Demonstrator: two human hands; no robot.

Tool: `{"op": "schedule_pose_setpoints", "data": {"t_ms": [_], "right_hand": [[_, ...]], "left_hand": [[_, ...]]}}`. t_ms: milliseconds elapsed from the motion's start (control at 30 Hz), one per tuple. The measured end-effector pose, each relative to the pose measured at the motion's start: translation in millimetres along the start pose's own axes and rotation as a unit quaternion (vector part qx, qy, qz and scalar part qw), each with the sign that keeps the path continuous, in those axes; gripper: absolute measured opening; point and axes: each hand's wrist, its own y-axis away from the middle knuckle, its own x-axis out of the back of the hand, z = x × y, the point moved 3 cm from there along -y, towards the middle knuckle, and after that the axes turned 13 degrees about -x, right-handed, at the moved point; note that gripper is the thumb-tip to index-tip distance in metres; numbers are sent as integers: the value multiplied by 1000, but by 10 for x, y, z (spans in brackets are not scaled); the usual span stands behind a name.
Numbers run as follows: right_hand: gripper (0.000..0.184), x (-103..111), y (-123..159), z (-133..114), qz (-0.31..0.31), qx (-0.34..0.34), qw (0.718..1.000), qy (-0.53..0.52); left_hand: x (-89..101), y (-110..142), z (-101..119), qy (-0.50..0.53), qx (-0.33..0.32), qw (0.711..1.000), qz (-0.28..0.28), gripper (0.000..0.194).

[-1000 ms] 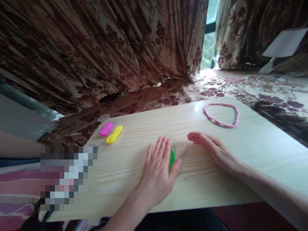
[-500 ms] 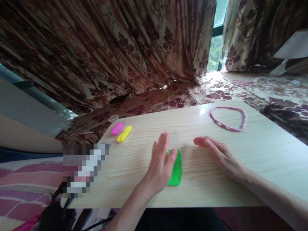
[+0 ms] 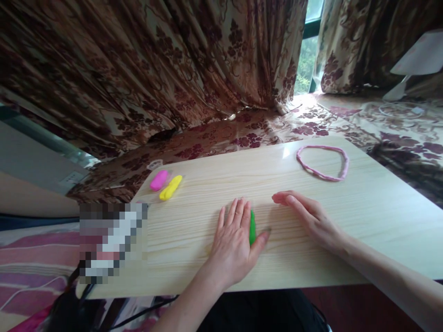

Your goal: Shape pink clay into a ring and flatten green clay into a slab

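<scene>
My left hand (image 3: 234, 240) lies palm down over a piece of green modelling clay (image 3: 252, 228), fingers stretched out and thumb spread to the right. Only the clay's right edge shows; the rest is hidden under the hand. To the right, my right hand (image 3: 304, 214) rests on its edge at the tabletop, fingers extended, holding nothing. Farther back on the right lies a thin pink twisted loop (image 3: 323, 176). At the back left are a magenta lump of clay (image 3: 159, 180) and a yellow folded piece of clay (image 3: 170, 188), side by side.
The pale wooden table (image 3: 207, 177) has its near edge just before my body. A pixelated patch (image 3: 114, 240) covers something at its left edge. Behind it are a flower-patterned cloth surface (image 3: 249, 138), curtains (image 3: 194, 60) and a white lamp (image 3: 417, 55) at far right.
My left hand has turned from tilted on edge to flat, palm down, and now covers most of the green clay. My right hand keeps about the same pose. The view has shifted slightly.
</scene>
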Motion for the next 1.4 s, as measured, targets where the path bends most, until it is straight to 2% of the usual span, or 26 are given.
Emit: {"op": "schedule_pose_setpoints", "data": {"t_ms": [133, 233, 300, 400, 500, 567, 700, 800, 867, 967, 1067, 1200, 1300, 1333, 1400], "right_hand": [[34, 6, 0, -28, -1, 6, 1000, -2], [33, 7, 1, -37, -6, 13, 1000, -1], [33, 8, 0, -31, -7, 11, 1000, -2], [32, 7, -4, -16, -7, 5, 1000, -3], [31, 5, -3, -12, -5, 4, 1000, -5], [31, 2, -1, -16, -4, 6, 1000, -6], [31, -7, -13, -15, -5, 9, 1000, -2], [31, -9, -33, 2, -9, 8, 1000, -2], [30, -9, -39, 11, -10, 3, 1000, -5], [28, -21, -6, 1, -14, -12, 1000, -11], [27, -81, 100, -54, -36, -27, 999, -16], [35, -288, 234, -163, -131, -59, 987, -78], [34, -448, 215, -235, -192, -54, 975, -101], [30, -473, 189, -249, -192, -51, 977, -77], [22, -466, 127, -276, -168, -45, 984, 35]], "left_hand": [[89, 6, -83, 15, 7, 1000, 3, 64], [201, -26, -165, 2, 43, 998, 34, 56], [223, -72, -141, -12, 29, 999, 40, 53], [125, -136, 14, -5, -23, 1000, 3, 57], [12, -151, 143, 6, -11, 1000, -10, 65], [-5, -145, 154, 25, 0, 1000, -6, 66], [129, -160, -77, 150, 9, 989, 12, 54], [295, -217, -362, 169, 27, 984, 42, 44], [345, -266, -479, 189, 7, 982, 27, 34], [375, -311, -548, 229, -2, 973, 13, 20], [445, -299, -560, 284, 18, 958, 22, 7], [536, -163, -586, 383, 71, 919, 58, 19], [456, 0, -646, 424, 120, 892, 99, 27], [401, 56, -676, 427, 133, 888, 104, 27], [295, 174, -748, 420, 159, 886, 113, 28]]}}
